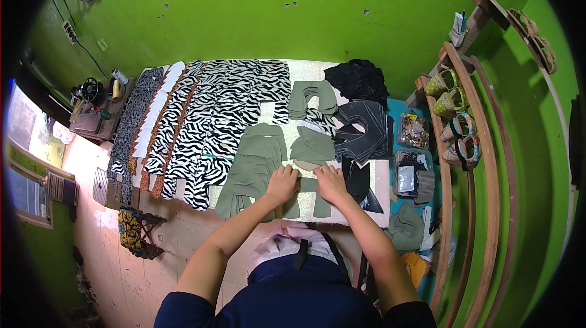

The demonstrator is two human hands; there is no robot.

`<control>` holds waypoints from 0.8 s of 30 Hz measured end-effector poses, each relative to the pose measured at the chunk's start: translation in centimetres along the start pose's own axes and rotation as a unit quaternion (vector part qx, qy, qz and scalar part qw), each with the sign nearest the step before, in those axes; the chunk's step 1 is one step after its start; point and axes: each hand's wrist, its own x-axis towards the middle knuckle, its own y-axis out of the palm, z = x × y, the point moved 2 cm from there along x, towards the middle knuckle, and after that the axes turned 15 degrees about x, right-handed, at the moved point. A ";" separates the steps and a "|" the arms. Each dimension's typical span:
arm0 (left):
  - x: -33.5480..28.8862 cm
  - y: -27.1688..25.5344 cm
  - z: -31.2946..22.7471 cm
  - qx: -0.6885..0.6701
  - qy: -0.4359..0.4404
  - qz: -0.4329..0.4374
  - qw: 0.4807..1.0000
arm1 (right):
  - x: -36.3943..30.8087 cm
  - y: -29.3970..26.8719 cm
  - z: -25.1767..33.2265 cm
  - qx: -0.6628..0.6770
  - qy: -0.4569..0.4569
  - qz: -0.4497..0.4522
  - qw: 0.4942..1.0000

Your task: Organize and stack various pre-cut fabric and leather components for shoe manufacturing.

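Observation:
At the table's near edge lies an olive-green U-shaped cut piece point(308, 185), its two legs pointing toward me. My left hand point(283, 185) grips its left side with curled fingers, and my right hand point(331, 183) does the same on its right side. Just beyond my fingertips sits a pile of olive-green curved pieces point(312, 146). To the left, a fanned row of overlapping olive-green pieces point(253, 157) reaches the near edge. Farther back is a neat stack of olive-green U-shaped pieces point(303, 101). My thumbs are partly hidden.
Zebra-print pieces point(213, 120) cover the table's left side. Black cut pieces point(360, 129) and a black cloth heap point(357, 80) lie at the right. Beyond them are plastic tubs point(414, 131) and a wooden rack point(467, 145) with sandals. A patterned stool point(137, 230) stands lower left.

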 end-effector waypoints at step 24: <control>-6.2 -6.7 11.9 -0.380 -0.122 -0.017 0.917 | 2.8 1.1 8.5 0.570 0.040 -0.040 0.820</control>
